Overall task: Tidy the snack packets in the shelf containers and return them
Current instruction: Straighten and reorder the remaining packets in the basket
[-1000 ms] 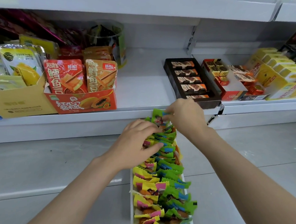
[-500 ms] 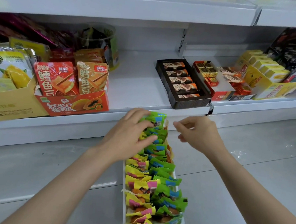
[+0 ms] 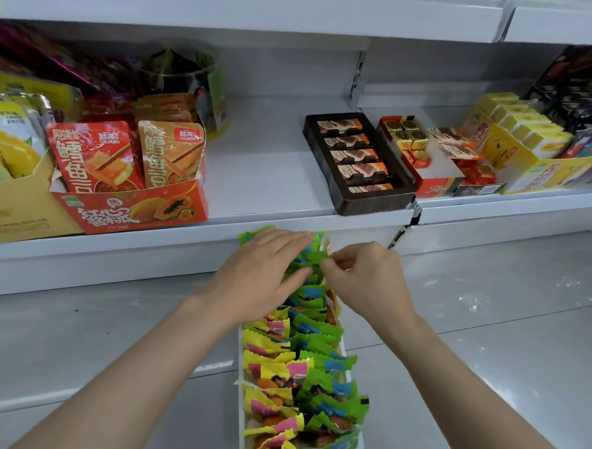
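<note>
White plastic makes the long narrow tray point(image 3: 240, 403) at 6 o'clock, running away from the viewer and packed with two rows of snack packets — yellow-and-pink packets point(image 3: 268, 370) on its left side, green-and-blue packets point(image 3: 328, 363) on its right. The tray sits on pale grey floor tiles point(image 3: 487, 337).

At the tray's far end, near the centre, both hands work among the green packets. The left hand point(image 3: 261, 277) lies over them with fingers spread and fairly straight, pressing down. The right hand point(image 3: 363, 279), just at 3 o'clock of it, has its fingers curled; thumb and forefinger seem to pinch the crinkled edge of one green packet, though the contact is small and hard to read.

Beyond the hands is a white shelf point(image 3: 273, 175). At 10 o'clock on it stands an orange carton point(image 3: 131, 208) holding upright red and orange pouches, beside a yellow box point(image 3: 11, 206). At 1 o'clock sits a dark brown tray point(image 3: 374, 201) of wrapped bars — then a red box point(image 3: 433, 187) and a yellow carton point(image 3: 530, 168) further right.
</note>
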